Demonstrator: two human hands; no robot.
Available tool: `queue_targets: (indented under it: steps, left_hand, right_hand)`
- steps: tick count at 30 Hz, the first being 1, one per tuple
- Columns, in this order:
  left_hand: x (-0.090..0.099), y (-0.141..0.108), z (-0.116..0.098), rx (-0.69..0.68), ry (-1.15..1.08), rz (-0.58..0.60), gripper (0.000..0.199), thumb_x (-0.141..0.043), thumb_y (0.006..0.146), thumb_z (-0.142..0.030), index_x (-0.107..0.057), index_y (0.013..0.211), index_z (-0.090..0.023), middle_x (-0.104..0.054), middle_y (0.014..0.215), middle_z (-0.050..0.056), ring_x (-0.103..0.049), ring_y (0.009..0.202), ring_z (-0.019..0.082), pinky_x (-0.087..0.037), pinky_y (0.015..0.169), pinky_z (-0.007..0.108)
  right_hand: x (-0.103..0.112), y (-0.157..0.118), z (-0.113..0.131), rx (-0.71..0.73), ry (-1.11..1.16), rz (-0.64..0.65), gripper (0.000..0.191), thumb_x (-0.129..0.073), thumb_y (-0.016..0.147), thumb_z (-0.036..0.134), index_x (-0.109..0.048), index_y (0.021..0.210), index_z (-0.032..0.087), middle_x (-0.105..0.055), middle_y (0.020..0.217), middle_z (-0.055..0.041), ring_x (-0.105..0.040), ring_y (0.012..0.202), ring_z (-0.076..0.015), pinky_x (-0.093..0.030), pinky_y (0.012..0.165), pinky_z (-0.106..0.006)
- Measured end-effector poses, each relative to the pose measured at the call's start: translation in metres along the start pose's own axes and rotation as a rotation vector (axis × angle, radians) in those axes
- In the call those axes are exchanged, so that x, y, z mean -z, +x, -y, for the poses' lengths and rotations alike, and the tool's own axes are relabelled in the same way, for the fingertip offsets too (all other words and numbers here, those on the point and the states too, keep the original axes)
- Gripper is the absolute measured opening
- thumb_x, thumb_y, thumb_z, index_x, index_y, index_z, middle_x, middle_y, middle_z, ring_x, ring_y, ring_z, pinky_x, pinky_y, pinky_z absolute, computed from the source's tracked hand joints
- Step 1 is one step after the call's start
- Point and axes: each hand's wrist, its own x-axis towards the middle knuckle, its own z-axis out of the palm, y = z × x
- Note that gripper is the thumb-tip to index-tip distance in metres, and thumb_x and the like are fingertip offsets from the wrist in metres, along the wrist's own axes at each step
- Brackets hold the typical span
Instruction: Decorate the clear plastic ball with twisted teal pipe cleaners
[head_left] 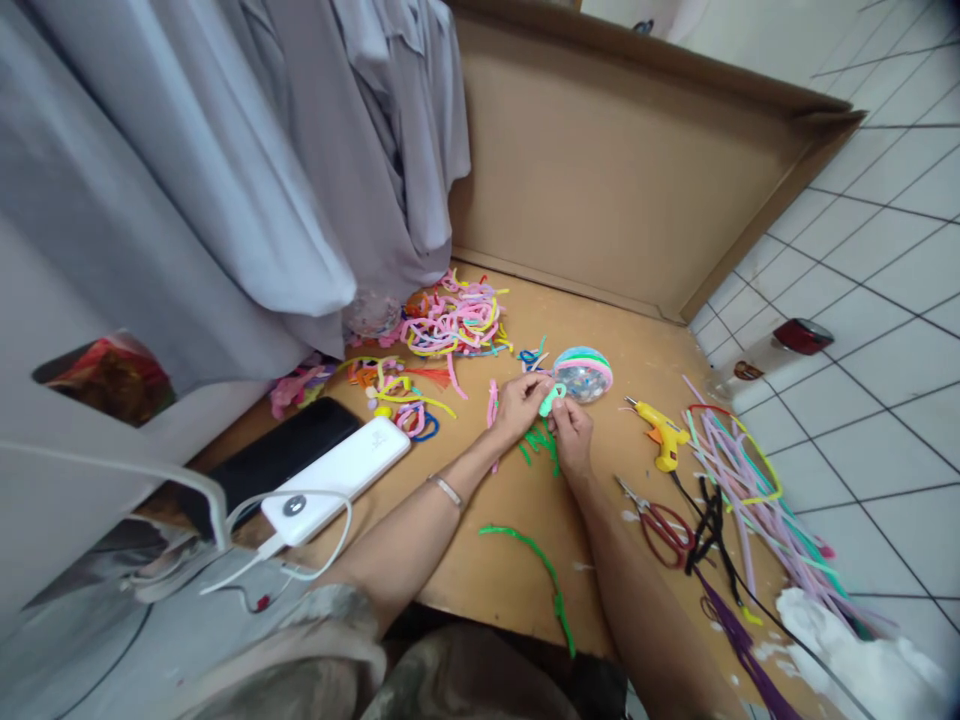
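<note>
Between my two hands is a mint-green pipe cleaner (pixel 553 400), bent into a small loop. My left hand (pixel 525 400) pinches its left side, and the fingers of my right hand (pixel 572 430) close on its lower right. Just beyond them sits a clear ball (pixel 583 377) banded with blue, green and pink strips. Under my hands lie short green pipe cleaner pieces (pixel 541 445), partly covered. A longer green pipe cleaner (pixel 544 560) curves across the table nearer to me.
Pink and yellow pipe cleaners (pixel 457 318) are heaped at the back left. A white power bank (pixel 337 480) with a cable lies left. On the right are a yellow glue gun (pixel 660 432), red-handled scissors (pixel 664 530) and long lilac pipe cleaners (pixel 739 470). A cardboard panel (pixel 585 170) stands behind.
</note>
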Motion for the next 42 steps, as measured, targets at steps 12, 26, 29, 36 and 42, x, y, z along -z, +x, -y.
queue_targets:
  steps: [12,26,29,36,42]
  left_hand:
    - [0.0,-0.0004,-0.0008,-0.026,0.184,0.049,0.027,-0.048,0.088,-0.029,-0.059,0.068,-0.015,-0.063,0.072,0.002,-0.056,0.073,0.013,-0.043,0.07,0.023]
    - [-0.0041,-0.003,-0.0001,-0.034,0.058,0.086,0.024,-0.048,0.089,-0.033,-0.061,0.082,-0.014,-0.063,0.081,0.003,-0.057,0.078,0.015,-0.045,0.072,0.023]
    - [-0.004,-0.0026,-0.0007,-0.039,0.084,0.092,0.024,-0.049,0.089,-0.032,-0.059,0.076,-0.014,-0.062,0.077,0.003,-0.056,0.076,0.015,-0.044,0.071,0.023]
    - [-0.0037,-0.0027,-0.0028,-0.055,0.133,0.057,0.027,-0.048,0.088,-0.032,-0.057,0.069,-0.015,-0.062,0.075,0.003,-0.057,0.077,0.015,-0.043,0.07,0.023]
    - [-0.0044,-0.002,0.0001,-0.025,0.13,0.058,0.026,-0.049,0.088,-0.033,-0.057,0.07,-0.016,-0.059,0.071,0.001,-0.054,0.074,0.014,-0.042,0.068,0.023]
  right_hand:
    - [0.001,0.0021,-0.0067,0.07,-0.092,-0.027,0.04,-0.048,0.088,0.048,-0.045,0.058,0.02,-0.043,0.056,0.0038,-0.039,0.058,-0.012,-0.033,0.057,-0.026]
    - [0.0016,0.0041,0.0018,0.108,-0.076,-0.104,0.036,-0.052,0.084,0.042,-0.045,0.057,0.02,-0.042,0.057,0.004,-0.038,0.056,-0.0111,-0.033,0.056,-0.026]
    - [0.0016,0.004,-0.0009,0.097,-0.068,-0.107,0.036,-0.053,0.084,0.043,-0.045,0.057,0.02,-0.041,0.056,0.0043,-0.038,0.057,-0.0113,-0.033,0.057,-0.026]
    - [0.0023,0.0026,-0.0048,0.074,-0.046,-0.042,0.039,-0.05,0.087,0.048,-0.045,0.06,0.021,-0.042,0.055,0.0042,-0.038,0.058,-0.0121,-0.033,0.056,-0.026]
    - [0.0027,0.0032,-0.0011,0.109,-0.086,-0.063,0.036,-0.052,0.085,0.045,-0.047,0.059,0.02,-0.043,0.057,0.004,-0.041,0.059,-0.0123,-0.034,0.058,-0.026]
